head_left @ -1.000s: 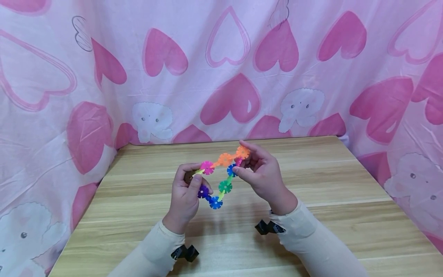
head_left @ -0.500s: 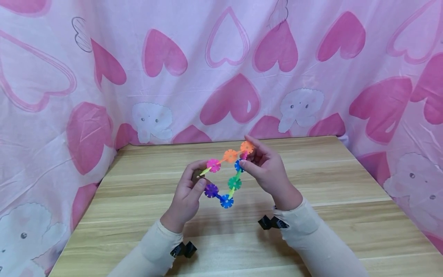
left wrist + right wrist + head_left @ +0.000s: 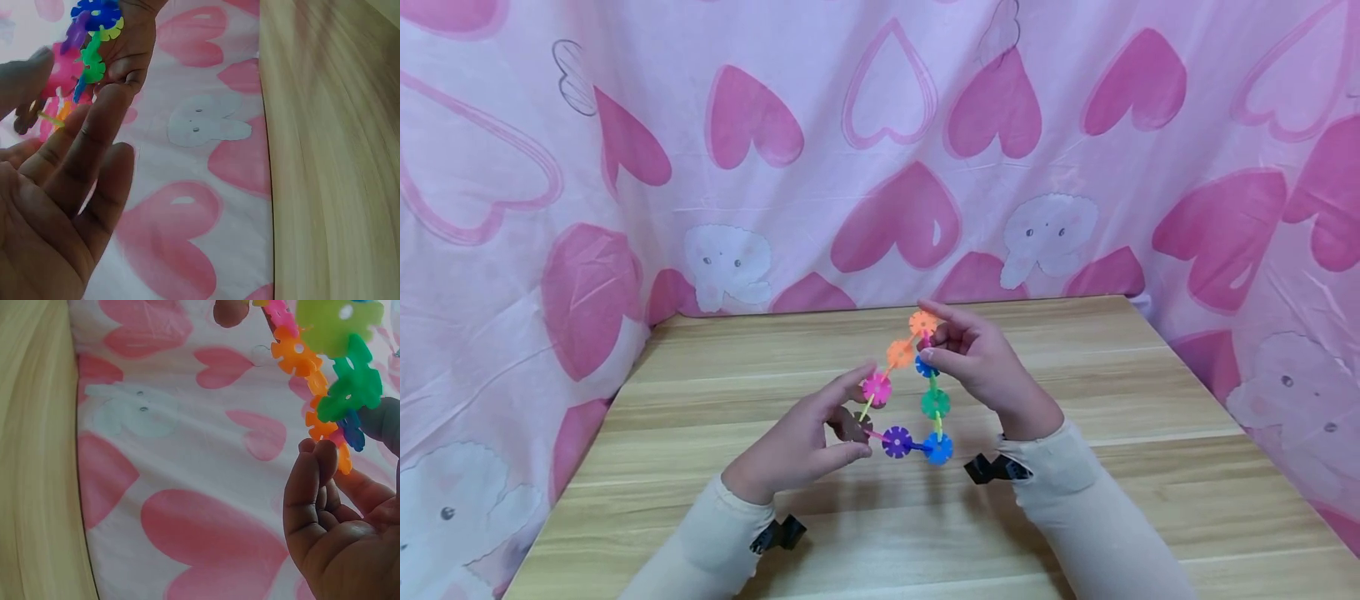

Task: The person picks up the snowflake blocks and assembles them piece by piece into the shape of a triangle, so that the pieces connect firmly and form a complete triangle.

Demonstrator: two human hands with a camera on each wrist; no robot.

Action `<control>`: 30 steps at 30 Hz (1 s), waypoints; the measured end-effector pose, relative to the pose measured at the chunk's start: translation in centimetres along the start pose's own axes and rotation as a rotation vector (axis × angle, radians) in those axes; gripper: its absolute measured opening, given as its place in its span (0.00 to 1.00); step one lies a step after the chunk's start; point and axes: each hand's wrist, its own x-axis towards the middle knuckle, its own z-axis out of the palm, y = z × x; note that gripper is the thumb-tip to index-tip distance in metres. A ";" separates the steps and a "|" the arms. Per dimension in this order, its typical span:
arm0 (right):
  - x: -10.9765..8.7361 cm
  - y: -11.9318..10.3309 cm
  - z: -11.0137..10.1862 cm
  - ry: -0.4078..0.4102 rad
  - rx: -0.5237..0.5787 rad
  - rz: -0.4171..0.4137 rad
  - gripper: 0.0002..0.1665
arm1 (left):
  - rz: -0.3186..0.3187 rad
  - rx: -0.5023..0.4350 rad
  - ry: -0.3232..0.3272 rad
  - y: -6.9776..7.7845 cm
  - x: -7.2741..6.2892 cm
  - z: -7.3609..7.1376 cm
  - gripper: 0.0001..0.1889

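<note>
A closed loop of plastic snowflake discs (image 3: 900,354) hangs upright over the table, orange, pink, brown, purple, blue and green pieces slotted edge to edge. At its upper right corner my right hand (image 3: 985,375) pinches it between thumb and fingers, by the blue and pink discs; the index fingertip reaches the top orange disc (image 3: 922,323). My left hand (image 3: 797,437) is at the lower left corner, thumb and index spread apart around the brown disc (image 3: 859,427). In the left wrist view its other fingers (image 3: 81,162) are loosely extended. Green and orange discs (image 3: 353,387) show close up in the right wrist view.
A wood-grain table (image 3: 700,400) lies under both hands. Behind and at both sides hangs a pink curtain (image 3: 820,192) printed with hearts and white animals. Each sleeve cuff carries a small black camera (image 3: 997,468).
The left hand has loosened its grip, spreading its fingers and moving down. The loop has turned so its left corner sits lower, and the right hand keeps its pinch.
</note>
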 end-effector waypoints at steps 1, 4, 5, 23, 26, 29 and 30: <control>0.1 0.0 0.1 -0.009 -0.003 0.005 0.38 | -0.016 0.022 -0.007 0.1 0.0 -0.1 0.49; 0.4 0.1 0.2 -0.041 -0.019 0.020 0.38 | -0.032 0.061 -0.022 -0.1 0.1 -0.2 0.46; 0.5 0.2 0.2 -0.052 -0.026 0.026 0.39 | -0.034 0.066 -0.020 -0.1 0.1 -0.2 0.46; -2.5 2.1 -0.5 -0.373 -0.513 0.060 0.56 | -0.174 -0.060 0.122 -2.8 0.5 0.4 0.44; -2.5 2.8 -0.6 -0.354 -0.525 0.063 0.53 | -0.247 -0.050 0.114 -3.3 0.7 1.0 0.44; -2.4 3.9 -0.8 -0.364 -0.527 0.079 0.50 | -0.318 0.026 0.097 -3.6 0.8 1.3 0.43; -2.4 4.3 -0.8 -0.372 -0.530 0.092 0.49 | -0.337 0.055 0.089 -3.7 0.8 1.3 0.43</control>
